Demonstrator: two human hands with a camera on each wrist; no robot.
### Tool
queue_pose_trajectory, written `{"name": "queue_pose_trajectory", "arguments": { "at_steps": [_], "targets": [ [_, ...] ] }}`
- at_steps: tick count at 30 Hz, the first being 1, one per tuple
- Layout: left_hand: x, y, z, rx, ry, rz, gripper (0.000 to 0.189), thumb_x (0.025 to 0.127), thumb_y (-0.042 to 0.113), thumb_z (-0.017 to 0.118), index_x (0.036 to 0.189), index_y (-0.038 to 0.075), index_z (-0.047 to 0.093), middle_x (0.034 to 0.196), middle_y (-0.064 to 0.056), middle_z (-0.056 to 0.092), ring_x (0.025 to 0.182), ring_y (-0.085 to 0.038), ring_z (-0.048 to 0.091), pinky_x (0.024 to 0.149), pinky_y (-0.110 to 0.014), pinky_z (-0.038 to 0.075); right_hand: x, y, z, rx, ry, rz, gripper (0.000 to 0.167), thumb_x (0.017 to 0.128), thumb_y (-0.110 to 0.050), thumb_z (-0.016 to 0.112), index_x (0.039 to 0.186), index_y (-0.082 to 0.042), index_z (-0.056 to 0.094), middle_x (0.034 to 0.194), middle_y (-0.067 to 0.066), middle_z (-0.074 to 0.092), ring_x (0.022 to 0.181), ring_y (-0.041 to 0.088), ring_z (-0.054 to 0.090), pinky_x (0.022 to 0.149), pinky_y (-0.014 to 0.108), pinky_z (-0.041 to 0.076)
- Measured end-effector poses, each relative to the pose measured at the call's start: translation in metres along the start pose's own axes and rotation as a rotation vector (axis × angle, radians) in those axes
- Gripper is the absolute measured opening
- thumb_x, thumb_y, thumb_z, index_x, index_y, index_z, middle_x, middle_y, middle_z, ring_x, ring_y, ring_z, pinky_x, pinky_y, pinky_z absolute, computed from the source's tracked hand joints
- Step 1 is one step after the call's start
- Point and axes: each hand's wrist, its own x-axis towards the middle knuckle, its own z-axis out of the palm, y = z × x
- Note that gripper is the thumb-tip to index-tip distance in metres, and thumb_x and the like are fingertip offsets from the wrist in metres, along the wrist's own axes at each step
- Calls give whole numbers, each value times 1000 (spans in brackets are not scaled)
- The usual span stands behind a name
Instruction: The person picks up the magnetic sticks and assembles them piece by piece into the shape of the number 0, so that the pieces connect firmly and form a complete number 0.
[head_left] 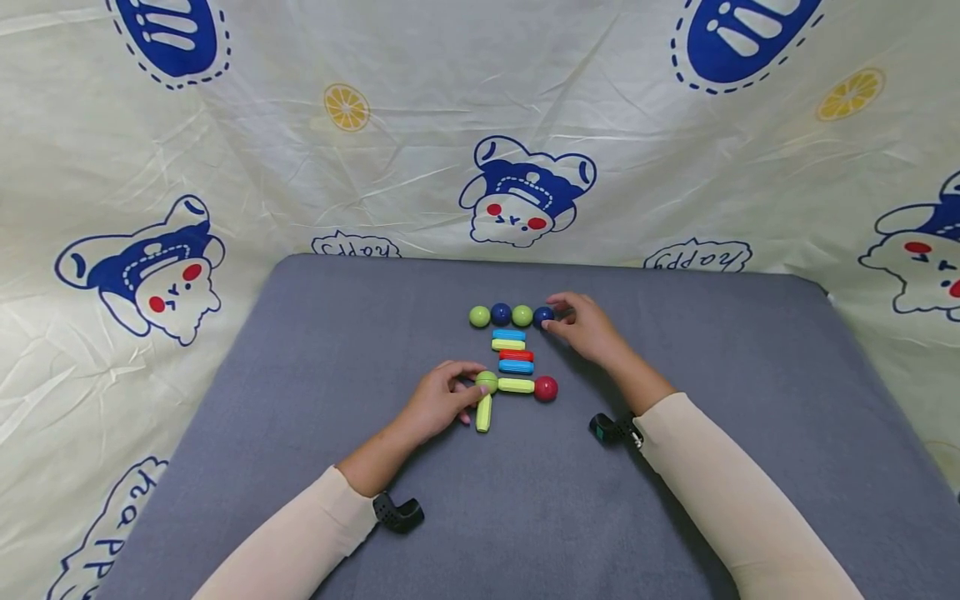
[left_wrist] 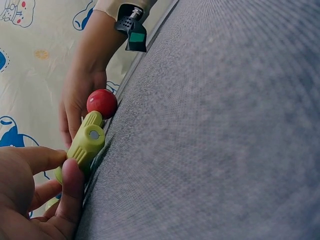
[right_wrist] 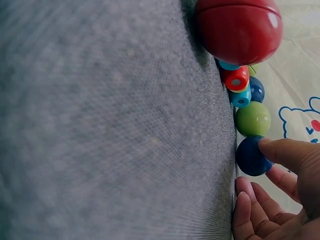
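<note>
green ball (head_left: 487,382), the corner of a joined piece, sits on the table (head_left: 712,350) just toward six o'clock from the head view's centre, pinched by the left hand (head_left: 438,393) between thumb and finger. a side rod (head_left: 516,386) runs from it toward three o'clock to a red ball (head_left: 546,388), and a lower rod (head_left: 483,414) points to six o'clock; holding the joint probably steadies both rods at once. toward half past one from that corner, the right hand (head_left: 588,329) has its grip on an end blue ball (head_left: 543,317), thumb and forefinger against it, likely because a loose ball could roll. it closes the three o'clock end of a row; toward nine o'clock come a second green ball (head_left: 522,315), a second blue ball (head_left: 501,313) and a third green ball (head_left: 479,316). between row and joined piece lie four bars, upper blue bar (head_left: 508,335), yellow bar (head_left: 508,345), red bar (head_left: 516,356) and lower blue bar (head_left: 516,367), perhaps grouped by shape for easy picking, the lower two shifted slightly toward three o'clock.
</note>
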Motion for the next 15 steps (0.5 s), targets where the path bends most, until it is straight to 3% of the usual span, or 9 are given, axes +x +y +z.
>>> {"name": "queue_pose_trajectory", "arguments": {
  "at_steps": [15],
  "targets": [
    [0,-1,0,8,1,1,32,95,17,72,126,9,68,116,-12,58,69,-11,59,57,-27,57,-1,-2,-2,-33,-9,6,39,99,-24,66,133,-8,59,132,21,57,113,37,60,77,36,55]
  ]
}}
